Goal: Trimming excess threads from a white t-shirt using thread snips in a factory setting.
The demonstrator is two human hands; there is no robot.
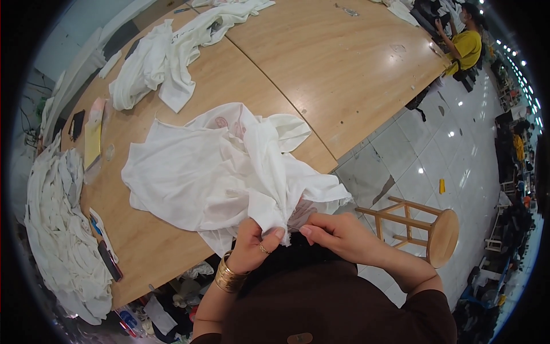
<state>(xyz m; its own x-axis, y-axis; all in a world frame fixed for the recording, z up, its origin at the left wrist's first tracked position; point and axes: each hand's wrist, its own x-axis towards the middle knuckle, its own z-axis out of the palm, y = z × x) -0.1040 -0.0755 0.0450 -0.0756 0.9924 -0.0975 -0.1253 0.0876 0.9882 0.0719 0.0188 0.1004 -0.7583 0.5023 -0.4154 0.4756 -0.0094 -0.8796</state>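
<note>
A rumpled white garment [189, 155] is spread over the near edge of the wooden table, with faint reddish marks on its far part. Its near end hangs over the edge toward my body. My left hand [250, 250] is closed, pinching a gathered, frayed-looking edge of this cloth between thumb and fingers. Just to its right, my right hand [346, 236] is closed too, thumb pressed to the fingers beside the same edge. What lies between those right fingertips is too small to tell.
White cloths are heaped at the left [54, 229] and far left [152, 66] of the table [321, 57]. A phone [110, 261] lies near its left edge. Right of me, a wooden stool [442, 238] lies tipped on the tiled floor. A person in yellow [467, 49] works at the far right.
</note>
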